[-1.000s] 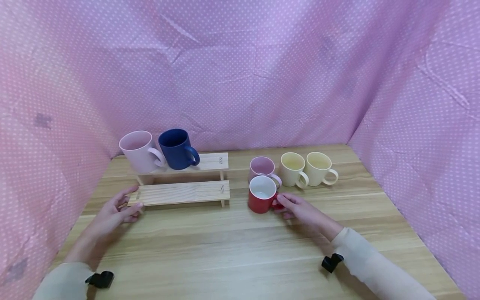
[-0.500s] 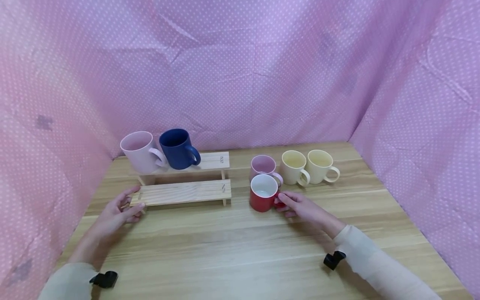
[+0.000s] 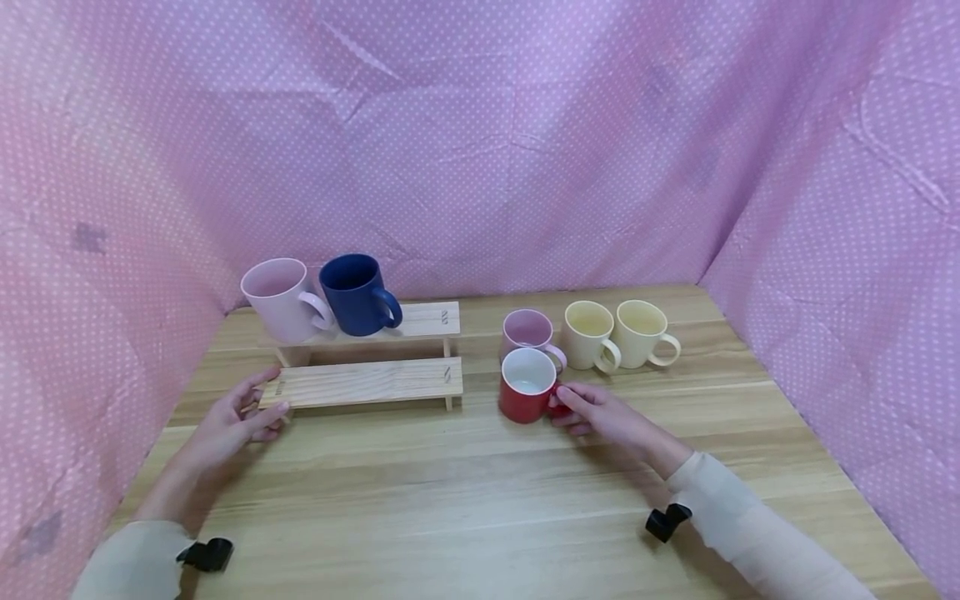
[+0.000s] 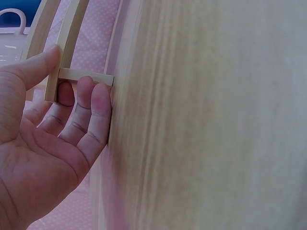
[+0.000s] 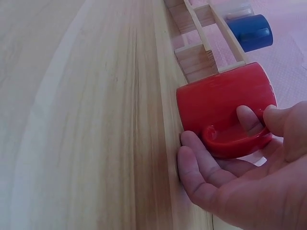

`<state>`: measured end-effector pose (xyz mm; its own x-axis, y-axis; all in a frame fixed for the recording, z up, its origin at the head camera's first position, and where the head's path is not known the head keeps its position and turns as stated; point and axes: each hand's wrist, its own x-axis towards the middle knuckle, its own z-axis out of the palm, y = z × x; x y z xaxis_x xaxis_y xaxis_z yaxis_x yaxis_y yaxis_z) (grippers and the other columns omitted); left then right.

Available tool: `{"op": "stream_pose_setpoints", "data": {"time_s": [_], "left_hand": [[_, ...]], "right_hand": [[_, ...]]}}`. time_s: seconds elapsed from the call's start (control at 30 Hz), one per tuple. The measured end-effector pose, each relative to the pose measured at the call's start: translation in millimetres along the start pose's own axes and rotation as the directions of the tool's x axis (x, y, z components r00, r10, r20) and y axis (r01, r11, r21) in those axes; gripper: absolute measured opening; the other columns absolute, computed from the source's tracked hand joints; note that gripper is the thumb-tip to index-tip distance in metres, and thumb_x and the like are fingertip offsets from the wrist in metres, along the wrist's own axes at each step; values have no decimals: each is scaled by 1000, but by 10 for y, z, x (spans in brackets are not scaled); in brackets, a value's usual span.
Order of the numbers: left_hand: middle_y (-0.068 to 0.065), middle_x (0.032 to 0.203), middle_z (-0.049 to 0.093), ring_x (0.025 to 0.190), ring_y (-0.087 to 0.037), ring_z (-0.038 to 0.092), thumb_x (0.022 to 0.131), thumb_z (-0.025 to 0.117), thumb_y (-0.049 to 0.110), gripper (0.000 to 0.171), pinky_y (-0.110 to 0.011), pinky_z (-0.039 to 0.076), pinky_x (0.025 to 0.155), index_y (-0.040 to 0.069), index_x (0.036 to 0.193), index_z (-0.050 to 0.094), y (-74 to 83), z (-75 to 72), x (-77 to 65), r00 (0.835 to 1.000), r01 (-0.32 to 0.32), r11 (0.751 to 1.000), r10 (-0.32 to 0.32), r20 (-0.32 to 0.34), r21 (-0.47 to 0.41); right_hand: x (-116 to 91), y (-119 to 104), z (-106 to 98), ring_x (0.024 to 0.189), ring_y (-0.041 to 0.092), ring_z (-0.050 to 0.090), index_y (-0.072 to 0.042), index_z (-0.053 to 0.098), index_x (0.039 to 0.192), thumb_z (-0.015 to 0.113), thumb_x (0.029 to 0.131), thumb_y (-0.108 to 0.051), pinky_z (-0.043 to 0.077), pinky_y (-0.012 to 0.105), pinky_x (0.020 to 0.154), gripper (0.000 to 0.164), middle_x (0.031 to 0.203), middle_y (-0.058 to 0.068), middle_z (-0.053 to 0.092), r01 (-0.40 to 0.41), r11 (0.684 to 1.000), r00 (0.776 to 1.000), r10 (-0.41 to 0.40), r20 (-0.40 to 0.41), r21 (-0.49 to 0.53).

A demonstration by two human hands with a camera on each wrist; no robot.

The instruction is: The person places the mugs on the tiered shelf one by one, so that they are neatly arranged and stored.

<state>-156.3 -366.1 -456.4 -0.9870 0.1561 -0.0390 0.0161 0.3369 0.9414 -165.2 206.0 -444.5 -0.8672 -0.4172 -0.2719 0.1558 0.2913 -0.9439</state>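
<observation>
My right hand (image 3: 603,415) grips the handle of a red mug (image 3: 521,406) with a white inside; in the right wrist view a fingertip pokes through the handle loop. The red mug (image 5: 223,98) stands upright on the table, in front of a pink mug (image 3: 527,327) that it partly hides. At the left, my left hand (image 3: 228,421) holds the left end of the lower board of a two-step wooden rack (image 3: 363,383). Its thumb lies on the board's edge and the other fingers curl beneath, by the rack leg (image 4: 84,75). A pale pink mug (image 3: 281,304) and a dark blue mug (image 3: 352,298) stand on the upper step.
Two pale yellow mugs (image 3: 587,337) stand side by side at the back right, handles turned right. Pink dotted cloth (image 3: 480,150) hangs behind the wooden table (image 3: 450,508) and along both sides.
The view shifts slightly. Both hands keep their holds on the rack and the red mug, and the mugs stay in place.
</observation>
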Motion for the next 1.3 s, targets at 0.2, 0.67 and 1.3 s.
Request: {"op": "stream_pose_setpoints", "data": {"time_s": [0.2, 0.67, 1.3], "left_hand": [[1, 107, 62, 86, -16, 69, 101, 65, 12, 70, -34, 63, 73, 5, 159, 25, 15, -15, -9, 1000, 11, 1000, -11, -3, 8], [2, 104, 64, 85, -15, 69, 101, 63, 7, 69, -33, 63, 71, 5, 159, 26, 0, -61, -23, 1000, -15, 1000, 15, 8, -15], [2, 106, 64, 85, -16, 69, 101, 64, 10, 69, -34, 63, 71, 5, 159, 26, 20, -20, 6, 1000, 0, 1000, 0, 10, -12]], "right_hand": [[8, -4, 7, 116, 41, 63, 9, 54, 131, 46, 110, -34, 56, 49, 96, 48, 130, 27, 60, -2, 1000, 1000, 2, 8, 28], [43, -42, 28, 124, 41, 56, 10, 57, 125, 47, 110, -28, 51, 49, 103, 42, 126, 22, 60, 6, 991, 1000, -10, 23, 134], [-4, -180, -1, 116, 29, 63, -6, 65, 111, 51, 109, -24, 45, 54, 108, 22, 113, 8, 63, -64, 923, 990, 11, 140, 379]]}}
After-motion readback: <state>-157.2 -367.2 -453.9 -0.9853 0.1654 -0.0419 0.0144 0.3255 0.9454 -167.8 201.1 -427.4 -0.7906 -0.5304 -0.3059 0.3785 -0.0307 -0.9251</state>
